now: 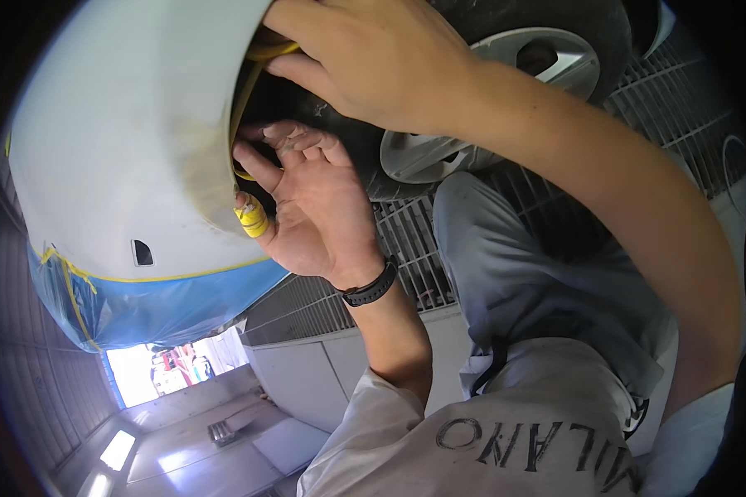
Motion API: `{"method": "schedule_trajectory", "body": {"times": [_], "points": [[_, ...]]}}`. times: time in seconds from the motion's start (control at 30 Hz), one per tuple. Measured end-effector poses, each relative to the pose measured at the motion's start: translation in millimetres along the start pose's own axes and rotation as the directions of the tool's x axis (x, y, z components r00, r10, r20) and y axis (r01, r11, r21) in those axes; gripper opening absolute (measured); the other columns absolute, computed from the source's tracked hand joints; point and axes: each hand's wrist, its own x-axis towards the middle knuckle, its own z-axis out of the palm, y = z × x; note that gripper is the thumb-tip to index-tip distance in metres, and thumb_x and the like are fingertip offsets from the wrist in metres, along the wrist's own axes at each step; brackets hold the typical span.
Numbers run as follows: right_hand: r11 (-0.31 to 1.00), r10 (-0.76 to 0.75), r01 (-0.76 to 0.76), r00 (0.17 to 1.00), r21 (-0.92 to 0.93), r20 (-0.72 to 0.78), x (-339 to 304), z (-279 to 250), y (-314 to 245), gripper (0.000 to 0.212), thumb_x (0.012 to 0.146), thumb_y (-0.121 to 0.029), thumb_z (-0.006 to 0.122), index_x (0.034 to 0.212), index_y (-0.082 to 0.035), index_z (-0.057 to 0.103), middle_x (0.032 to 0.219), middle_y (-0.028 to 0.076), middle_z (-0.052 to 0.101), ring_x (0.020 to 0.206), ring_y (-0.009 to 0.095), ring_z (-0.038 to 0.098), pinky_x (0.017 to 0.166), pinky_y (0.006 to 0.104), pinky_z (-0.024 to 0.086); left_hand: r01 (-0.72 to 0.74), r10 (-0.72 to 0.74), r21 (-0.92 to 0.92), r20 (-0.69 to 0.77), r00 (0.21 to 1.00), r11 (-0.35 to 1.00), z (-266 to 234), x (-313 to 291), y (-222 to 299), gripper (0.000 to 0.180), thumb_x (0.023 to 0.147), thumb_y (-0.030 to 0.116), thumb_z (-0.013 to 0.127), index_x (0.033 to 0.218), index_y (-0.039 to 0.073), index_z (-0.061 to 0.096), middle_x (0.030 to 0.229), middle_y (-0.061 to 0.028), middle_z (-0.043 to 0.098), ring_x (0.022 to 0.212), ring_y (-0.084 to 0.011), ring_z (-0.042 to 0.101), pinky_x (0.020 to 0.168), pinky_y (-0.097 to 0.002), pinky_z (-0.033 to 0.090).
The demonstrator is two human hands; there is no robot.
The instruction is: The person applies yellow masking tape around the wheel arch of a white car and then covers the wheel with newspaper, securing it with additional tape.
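Yellow masking tape [245, 98] runs along the inner edge of a pale grey car body panel [133, 124], at the wheel arch. My right hand [381, 66] is at the upper part of this edge, its thumb and fingers closed on the tape. Below it, my left hand [319, 203] has its palm turned up and its fingers apart, with the index finger at the panel's edge. A yellow tape wrap [252, 217] circles the left thumb. The fingertips of the right hand are partly hidden behind the panel.
A wheel [555, 62] with a silver rim stands beyond my right forearm. Blue plastic sheeting [166, 302], edged with yellow tape, covers the car beside the panel. Metal floor grating [410, 240] lies beneath. My bent knee [472, 215] is close to the wheel.
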Motion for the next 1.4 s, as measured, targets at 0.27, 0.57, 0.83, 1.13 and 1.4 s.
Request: {"method": "schedule_trajectory", "body": {"times": [0.27,0.57,0.83,1.13,1.4], "points": [[0.957,-0.203,0.209,0.978,-0.2,0.05,6,-18,3,0.02,0.095,-0.026,0.067,0.102,-0.008,0.06,0.07,0.006,0.066,0.072,0.025,0.066,0.077,0.0412,0.042,-0.021,-0.004,0.217,0.111,0.994,0.976,-2,17,3,0.044,0.091,0.019,0.064,0.131,0.001,0.061,0.124,-0.0066,0.062,0.125,-0.0248,0.05,0.104,-0.0407,0.041],[0.814,-0.221,0.221,0.973,-0.538,0.065,13,-58,29,0.027,0.087,-0.021,0.081,0.109,-0.009,0.072,0.097,0.004,0.076,0.09,0.02,0.069,0.086,0.0394,0.045,-0.052,0.051,0.046,0.011,0.999,0.998,2,14,-5,0.037,0.086,0.012,0.063,0.12,-0.001,0.061,0.126,-0.0076,0.061,0.126,-0.0245,0.05,0.104,-0.0419,0.041],[0.938,-0.173,0.083,0.953,-0.335,-0.247,3,-39,20,0.026,0.089,-0.026,0.081,0.107,-0.009,0.071,0.09,-0.001,0.076,0.083,0.02,0.068,0.086,0.0372,0.043,-0.01,0.012,-0.022,0.104,0.994,1.0,-1,21,-14,0.03,0.087,0.018,0.061,0.111,0.001,0.065,0.141,-0.0098,0.059,0.129,-0.0236,0.047,0.108,-0.0409,0.039],[0.889,-0.057,-0.046,0.977,-0.456,-0.208,2,-36,13,0.026,0.09,-0.026,0.08,0.11,-0.01,0.074,0.097,0.002,0.077,0.1,0.022,0.061,0.097,0.0382,0.038,0.054,-0.054,0.003,0.157,0.986,0.999,3,23,-28,0.054,0.086,0.02,0.061,0.134,-0.005,0.059,0.154,-0.0096,0.05,0.135,-0.0209,0.041,0.114,-0.0412,0.032],[0.726,-0.205,0.195,0.977,-0.659,0.063,0,-77,21,0.023,0.088,-0.022,0.078,0.109,-0.013,0.073,0.106,-0.005,0.074,0.109,0.018,0.058,0.097,0.0426,0.028,0.139,-0.128,-0.052,0.174,0.976,0.989,5,24,-36,0.071,0.084,0.016,0.062,0.149,-0.008,0.048,0.132,-0.0048,0.055,0.115,-0.0154,0.045,0.1,-0.0344,0.035]]}}
